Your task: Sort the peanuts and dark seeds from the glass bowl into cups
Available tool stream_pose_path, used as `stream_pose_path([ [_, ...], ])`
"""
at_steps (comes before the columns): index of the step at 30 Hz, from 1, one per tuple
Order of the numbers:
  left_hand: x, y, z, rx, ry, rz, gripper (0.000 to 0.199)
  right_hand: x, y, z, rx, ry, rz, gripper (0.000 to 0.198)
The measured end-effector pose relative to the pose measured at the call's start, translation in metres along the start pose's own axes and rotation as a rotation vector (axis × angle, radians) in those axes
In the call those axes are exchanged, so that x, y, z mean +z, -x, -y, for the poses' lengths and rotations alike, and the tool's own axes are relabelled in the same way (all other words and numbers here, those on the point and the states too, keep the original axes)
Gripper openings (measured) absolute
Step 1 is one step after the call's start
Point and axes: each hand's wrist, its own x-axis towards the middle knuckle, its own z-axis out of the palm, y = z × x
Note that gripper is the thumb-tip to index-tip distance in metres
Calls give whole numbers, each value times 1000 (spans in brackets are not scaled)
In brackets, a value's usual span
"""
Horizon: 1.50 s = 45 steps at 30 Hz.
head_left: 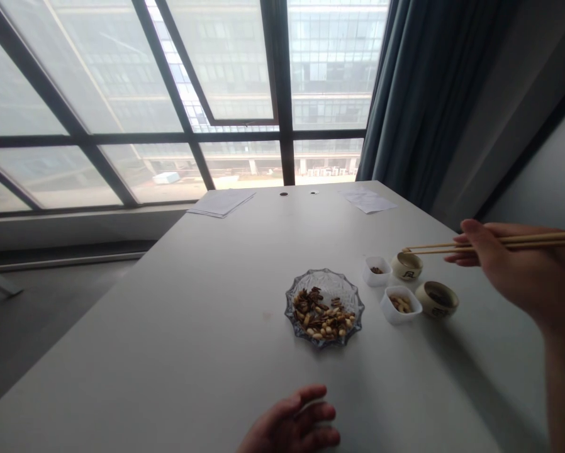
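Observation:
My right hand (513,264) grips a pair of wooden chopsticks (537,241), their tips held over the smaller ceramic cup (407,267). At the tips there seems to be a small piece, too small to name. Beside that cup are a white plastic cup with a few dark bits (377,272), another white plastic cup with tan pieces (400,306) and a larger ceramic cup (436,299). A scalloped glass bowl (324,308) holds mixed nuts and dark seeds. Nearer to me, my left hand (296,421) hovers or rests with fingers apart, holding nothing.
The white table (207,352) extends to the window. Stacked papers (222,202) lie at its far left, more paper (368,200) at the far right. Two small round fittings (284,194) sit near the far edge. A dark curtain (424,100) hangs on the right.

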Motion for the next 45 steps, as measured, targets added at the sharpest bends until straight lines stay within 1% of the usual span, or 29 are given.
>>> stream_pose_path([
  [2, 1, 0, -1, -2, 5, -3, 33, 1, -6, -10, -46, 64, -2, 31],
  [5, 2, 1, -1, -6, 3, -4, 32, 8, -12, -21, -165, 162, 14, 34],
  [7, 2, 1, -1, -5, 1, 2, 32, 12, -14, -26, -181, 179, 21, 36],
  [9, 1, 2, 0, -6, 1, 3, 32, 14, -14, -26, -121, 129, 19, 37],
  [11, 1, 2, 0, -3, 4, -6, 33, 15, -13, -21, -4, 17, 31, 37],
  [13, 2, 2, 0, -3, 4, -7, 33, 16, -9, -13, 97, -124, 73, 37],
  [14, 2, 2, 0, -2, 6, -5, 33, 18, -6, -9, 122, -180, 103, 37],
  [16, 3, 2, -1, -4, 7, 2, 33, 22, 2, 1, 129, -250, 191, 39],
  [19, 4, 2, -1, -10, 10, 5, 34, 33, 16, 14, 117, -268, 419, 44],
  [22, 4, 1, -2, -1, 14, -1, 34, 51, 31, 22, 73, -276, 628, 43],
  [24, 3, 0, -2, 2, 12, 2, 34, 64, 38, 24, 10, -266, 697, 41],
  [26, 1, 0, -2, 5, 16, 1, 34, 75, 43, 24, -38, -244, 729, 41],
  [29, 0, 0, -1, 4, 16, 0, 34, 85, 46, 20, -39, -252, 760, 42],
  [32, -2, -1, 0, -4, 10, 7, 35, 91, 48, 16, -28, -272, 750, 40],
  [35, -1, -1, -1, -7, 2, 5, 35, 95, 50, 14, -46, -250, 678, 41],
  [37, 0, 0, -1, -4, -4, 4, 36, 93, 50, 15, -53, -235, 626, 43],
  [39, 2, 1, -2, -2, -5, -5, 36, 86, 48, 18, -15, -246, 571, 44],
  [42, 5, 2, -2, -9, -7, -11, 34, 67, 39, 22, 76, -259, 419, 46],
  [45, 5, 3, -2, -9, 2, -17, 34, 47, 25, 20, 85, -188, 215, 45],
])
